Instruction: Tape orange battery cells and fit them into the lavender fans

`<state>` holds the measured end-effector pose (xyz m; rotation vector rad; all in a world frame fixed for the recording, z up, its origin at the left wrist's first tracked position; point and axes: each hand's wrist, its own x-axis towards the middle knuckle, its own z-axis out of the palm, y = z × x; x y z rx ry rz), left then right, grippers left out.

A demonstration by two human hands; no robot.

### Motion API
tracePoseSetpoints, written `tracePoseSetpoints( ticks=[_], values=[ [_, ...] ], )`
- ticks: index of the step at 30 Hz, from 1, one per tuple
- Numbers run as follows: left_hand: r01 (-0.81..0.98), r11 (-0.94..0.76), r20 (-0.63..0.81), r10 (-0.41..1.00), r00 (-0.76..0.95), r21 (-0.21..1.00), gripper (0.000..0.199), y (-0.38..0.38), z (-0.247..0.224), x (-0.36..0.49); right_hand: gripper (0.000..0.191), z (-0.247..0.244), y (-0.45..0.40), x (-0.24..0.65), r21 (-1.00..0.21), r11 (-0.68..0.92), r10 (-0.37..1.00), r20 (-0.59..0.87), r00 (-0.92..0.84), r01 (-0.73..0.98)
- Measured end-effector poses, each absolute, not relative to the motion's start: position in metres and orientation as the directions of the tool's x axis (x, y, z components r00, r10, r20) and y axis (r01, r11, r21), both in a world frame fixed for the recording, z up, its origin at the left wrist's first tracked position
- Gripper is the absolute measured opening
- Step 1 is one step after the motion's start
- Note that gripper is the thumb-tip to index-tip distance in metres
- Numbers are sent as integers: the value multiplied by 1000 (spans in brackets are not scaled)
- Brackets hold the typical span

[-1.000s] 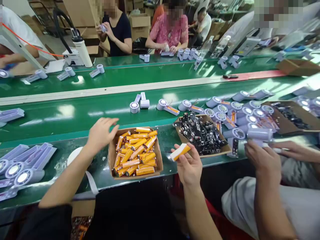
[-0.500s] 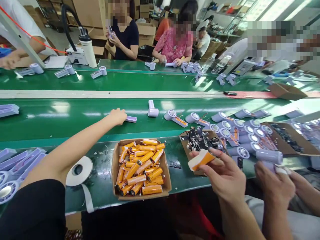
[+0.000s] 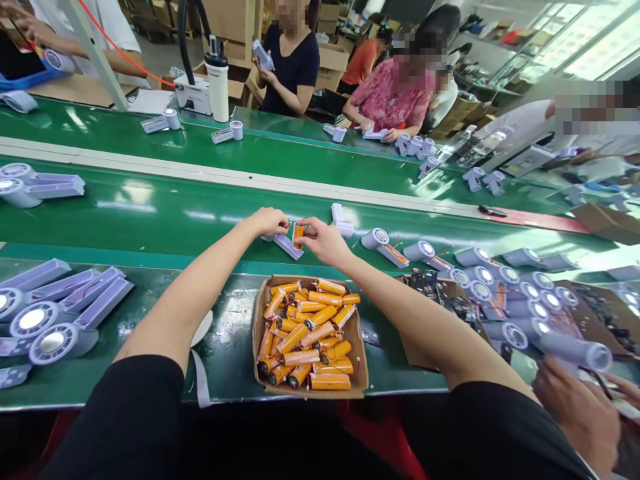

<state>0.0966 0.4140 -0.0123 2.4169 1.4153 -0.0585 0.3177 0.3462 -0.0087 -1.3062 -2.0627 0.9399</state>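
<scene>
My right hand (image 3: 325, 241) pinches an orange-wrapped cylindrical battery (image 3: 299, 235) between thumb and fingers. It is held upright just above the handle of a lavender handheld-fan housing (image 3: 289, 248), which lies on the green belt. Beside it, my left hand (image 3: 271, 222) is closed over the fan's head end, its fingertips pressed together close to the battery; what they pinch is too small to make out. Below my forearms stands a cardboard box (image 3: 257, 320) full of orange batteries (image 3: 300, 333). Another lavender fan housing (image 3: 343, 223) lies just beyond my right hand.
Lavender fan housings (image 3: 55, 333) pile up at the left; many more fans (image 3: 480, 273) crowd the right. A box of black circuit boards (image 3: 425, 283) and a co-worker's hand (image 3: 575, 407) are at right. A white tape roll (image 3: 201, 330) sits behind my left forearm. Several people work across the belt.
My right hand has carried the battery forward and left to the fan housing by my left hand. The view has swung left, and the housing's handle now points toward me.
</scene>
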Motion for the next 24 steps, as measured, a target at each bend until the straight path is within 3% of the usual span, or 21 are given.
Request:
tracePoseSetpoints(
  ticks=[3, 5, 7, 9, 19, 21, 24],
  values=[
    [855, -444, -190, 846, 499, 269, 24, 412, -15, 103, 42, -11, 346, 316, -609, 370, 895, 30, -445, 702],
    [852, -444, -179, 847, 500, 278, 24, 410, -15, 106, 43, -10, 345, 316, -423, 420, 883, -13, -469, 803],
    [848, -441, -168, 850, 500, 294, 24, 409, -16, 110, 43, -10, 343, 316, -249, 444, 876, -79, -475, 861],
    [846, -431, -158, 855, 494, 313, 25, 409, -18, 113, 46, -11, 342, 316, -159, 452, 871, -134, -472, 878],
    [839, -361, -104, 894, 435, 407, 21, 411, -23, 127, 40, 0, 357, 292, -80, 498, 824, -266, -500, 864],
    [829, -358, -79, 900, 429, 430, 24, 404, -18, 128, 41, 15, 349, 306, -124, 506, 827, -211, -521, 854],
    [826, -336, 0, 926, 377, 452, 41, 378, -10, 120, 41, 34, 317, 342, -299, 480, 856, -47, -515, 825]
  ],
)
